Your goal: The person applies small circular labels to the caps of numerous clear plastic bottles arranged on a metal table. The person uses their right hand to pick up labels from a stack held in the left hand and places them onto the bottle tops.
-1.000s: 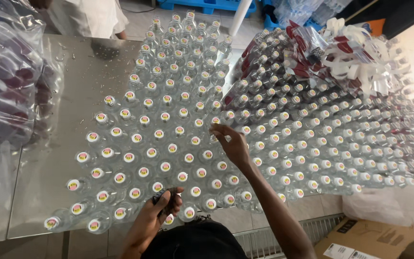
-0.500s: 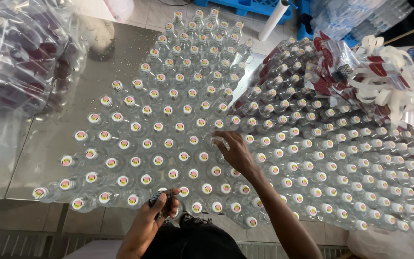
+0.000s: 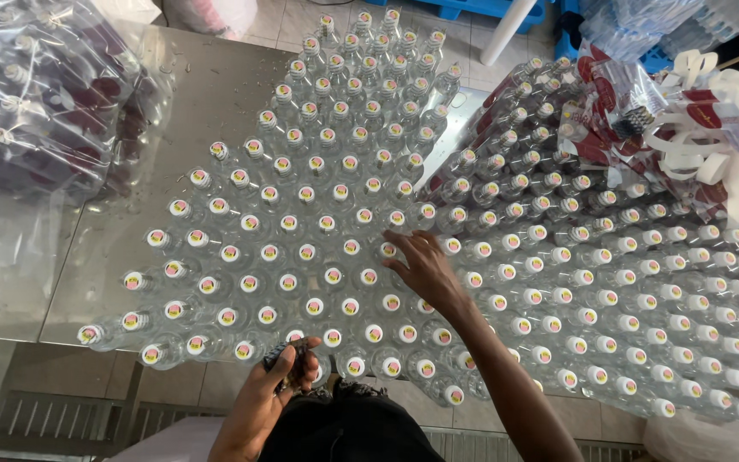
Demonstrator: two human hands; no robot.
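Note:
Several rows of clear plastic bottles with white caps [image 3: 318,224] stand packed together on a steel table [image 3: 190,111]. My right hand [image 3: 421,267] reaches over them, its fingertips on a cap near the middle of the block, where the two groups of bottles meet. My left hand [image 3: 288,366] is low at the near edge, curled around a small dark object [image 3: 277,352] that I cannot make out. The caps on the left group carry small pink and yellow stickers; those on the right group look plain white.
Shrink-wrapped packs of bottles with dark red labels [image 3: 32,94] lie at the left on the table. A heap of white and red ribbon-like strips in plastic [image 3: 694,120] sits at the upper right. Blue pallets [image 3: 472,7] stand on the floor beyond.
The view has shifted, so the bottles sit lower and more to the right in frame. My right hand stays on the same spot among the caps; my left hand keeps its dark object.

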